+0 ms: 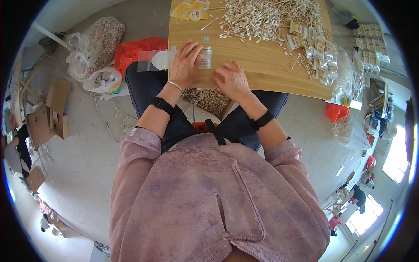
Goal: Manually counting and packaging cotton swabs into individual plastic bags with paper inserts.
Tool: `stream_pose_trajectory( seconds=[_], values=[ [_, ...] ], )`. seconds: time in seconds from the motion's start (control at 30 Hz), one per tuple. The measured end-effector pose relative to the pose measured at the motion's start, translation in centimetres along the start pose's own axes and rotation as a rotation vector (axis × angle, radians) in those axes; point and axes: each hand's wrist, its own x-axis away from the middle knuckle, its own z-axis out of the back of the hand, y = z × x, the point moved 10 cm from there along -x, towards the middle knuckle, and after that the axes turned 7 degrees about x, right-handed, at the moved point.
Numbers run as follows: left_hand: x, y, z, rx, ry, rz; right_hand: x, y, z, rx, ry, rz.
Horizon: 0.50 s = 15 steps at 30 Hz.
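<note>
Cards (190, 10) look printed; left hand (185, 63) touches clear bag (206, 56).

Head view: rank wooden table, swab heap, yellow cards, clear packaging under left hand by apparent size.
1. Wooden table
2. Swab heap
Unranked: clear packaging, yellow cards; left hand partly hides the packaging.

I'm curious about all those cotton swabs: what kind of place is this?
Probably a packing workshop: loose cotton swabs heaped on a wooden table, filled packets beside them, and cardboard boxes nearby.
</note>
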Motion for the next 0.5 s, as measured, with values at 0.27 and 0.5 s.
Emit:
stream_pose_trajectory(
  seconds=[0.27, 0.5],
  values=[
    [0.5, 0.2, 0.8, 0.038, 0.050, -0.017, -1.3, 10.0, 4.1, 0.183, 0.354, -0.602],
    [0.6, 0.5, 0.3, 0.016, 0.016, -0.053, -1.7, 11.3, 2.3, 0.139, 0.173, -0.641]
  ],
)
